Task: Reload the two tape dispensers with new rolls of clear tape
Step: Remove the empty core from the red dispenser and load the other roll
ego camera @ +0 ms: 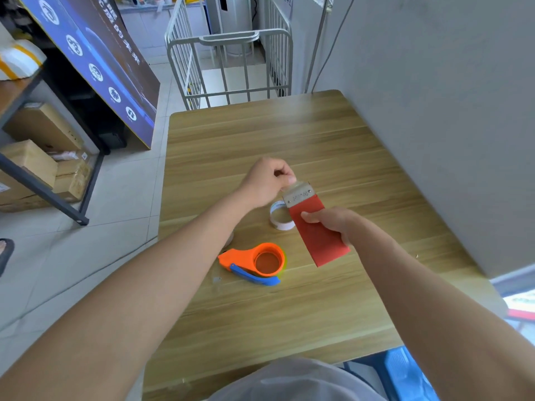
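Above the wooden table (333,308), my right hand (333,222) grips the red tape dispenser (317,230) by its body, while my left hand (266,183) pinches clear tape at its metal blade end (298,193). Below it lie the orange dispenser (254,261) with its blue handle (254,276) and, partly hidden behind the red one, a white tape core (279,219).

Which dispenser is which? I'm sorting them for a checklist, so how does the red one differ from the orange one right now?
The red dispenser is a flat panel with a metal blade end; the orange dispenser is a round ring with a blue handle. The red one is held above the table by the right hand, the left hand pinching at its blade end; the orange one lies untouched on the table. Whether either holds tape is unclear.
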A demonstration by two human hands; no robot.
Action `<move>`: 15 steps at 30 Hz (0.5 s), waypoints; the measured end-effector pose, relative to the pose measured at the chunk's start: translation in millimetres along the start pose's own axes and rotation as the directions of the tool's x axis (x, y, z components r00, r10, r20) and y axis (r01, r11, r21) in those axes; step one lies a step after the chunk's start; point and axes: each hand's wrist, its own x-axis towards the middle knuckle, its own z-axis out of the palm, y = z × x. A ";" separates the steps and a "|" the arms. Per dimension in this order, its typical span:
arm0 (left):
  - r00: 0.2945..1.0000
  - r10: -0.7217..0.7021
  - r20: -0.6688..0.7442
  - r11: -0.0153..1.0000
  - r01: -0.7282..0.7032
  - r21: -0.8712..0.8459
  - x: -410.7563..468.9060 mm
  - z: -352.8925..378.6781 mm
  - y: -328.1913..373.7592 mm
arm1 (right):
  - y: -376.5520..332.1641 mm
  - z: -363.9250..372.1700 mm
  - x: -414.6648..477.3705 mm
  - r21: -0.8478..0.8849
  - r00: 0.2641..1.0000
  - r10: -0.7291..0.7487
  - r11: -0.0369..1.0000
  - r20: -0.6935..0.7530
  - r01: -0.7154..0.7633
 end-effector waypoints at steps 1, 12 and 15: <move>0.999 0.016 0.034 0.999 -0.017 0.027 1.2 8.4 -2.6 | -0.2 -2.9 -1.0 0.030 1.000 0.019 0.999 0.005 -0.019; 0.966 0.013 0.257 0.992 -0.046 0.121 -13.9 102.4 -34.7 | 16.4 -24.7 3.4 0.187 0.998 0.007 0.982 -0.067 0.005; 0.951 -0.026 0.307 0.996 -0.003 0.094 -19.1 119.8 -41.2 | 28.3 -27.6 10.3 0.125 0.993 -0.001 0.992 -0.120 0.016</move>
